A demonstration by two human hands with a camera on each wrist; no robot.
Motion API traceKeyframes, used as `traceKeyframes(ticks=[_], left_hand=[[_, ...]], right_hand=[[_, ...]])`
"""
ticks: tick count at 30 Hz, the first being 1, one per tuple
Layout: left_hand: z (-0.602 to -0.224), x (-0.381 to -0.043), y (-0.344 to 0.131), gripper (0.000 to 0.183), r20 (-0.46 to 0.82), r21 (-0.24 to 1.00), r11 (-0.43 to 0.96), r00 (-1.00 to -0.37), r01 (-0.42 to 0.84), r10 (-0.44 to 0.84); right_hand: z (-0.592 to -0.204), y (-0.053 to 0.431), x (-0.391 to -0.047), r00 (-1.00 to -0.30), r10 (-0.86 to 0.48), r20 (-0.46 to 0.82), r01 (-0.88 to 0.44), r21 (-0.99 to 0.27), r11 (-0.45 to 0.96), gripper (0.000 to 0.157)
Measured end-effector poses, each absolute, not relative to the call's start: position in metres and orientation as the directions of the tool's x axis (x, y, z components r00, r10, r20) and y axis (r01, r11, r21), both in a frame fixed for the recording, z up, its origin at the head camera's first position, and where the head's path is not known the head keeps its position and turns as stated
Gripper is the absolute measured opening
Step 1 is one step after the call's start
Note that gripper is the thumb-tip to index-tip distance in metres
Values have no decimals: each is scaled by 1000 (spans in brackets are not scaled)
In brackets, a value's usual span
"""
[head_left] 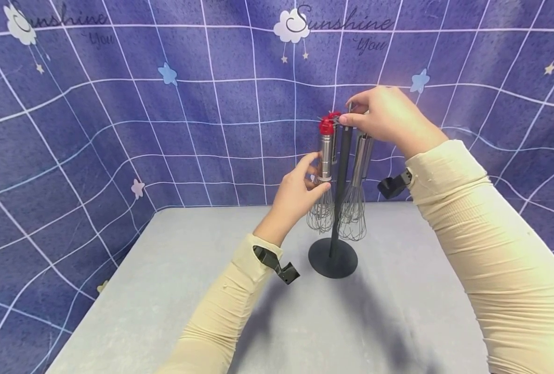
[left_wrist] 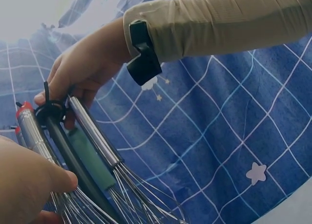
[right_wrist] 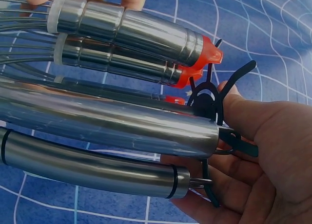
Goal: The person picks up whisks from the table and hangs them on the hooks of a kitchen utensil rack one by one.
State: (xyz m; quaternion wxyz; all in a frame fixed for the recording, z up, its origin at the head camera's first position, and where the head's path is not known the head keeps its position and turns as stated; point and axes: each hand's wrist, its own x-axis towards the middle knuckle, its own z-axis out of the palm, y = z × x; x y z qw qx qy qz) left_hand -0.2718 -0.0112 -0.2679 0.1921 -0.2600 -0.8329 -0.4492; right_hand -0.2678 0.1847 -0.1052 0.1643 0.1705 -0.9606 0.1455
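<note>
A black utensil stand holds several hanging whisks around its post. With thumb and fingers, my left hand grips a red-tipped whisk where its steel handle meets the wires. My right hand is up at the top of the stand, thumb and fingers holding the black hook ring. More red-tipped whisks hang beside the gripped one in the right wrist view. Close to my right fingers, two plain steel whisk handles, one wide and one with black bands, hang from hooks.
The stand's round black base rests on a grey-white tabletop. Behind rises a blue curtain with white grid lines, clouds and stars. Each wrist wears a black camera mount.
</note>
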Motion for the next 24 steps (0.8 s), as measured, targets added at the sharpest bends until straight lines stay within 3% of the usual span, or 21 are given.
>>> traceKeyframes(ticks=[14, 24], left_hand=[[-274, -274, -11, 67, 601, 607, 452, -750, 654, 277], [-273, -272, -12, 68, 586, 609, 462, -758, 645, 285]], right_hand=[[-106, 184, -268, -883, -291, 368, -388, -222, 895, 50], [-105, 184, -269, -887, -288, 360, -383, -226, 896, 50]])
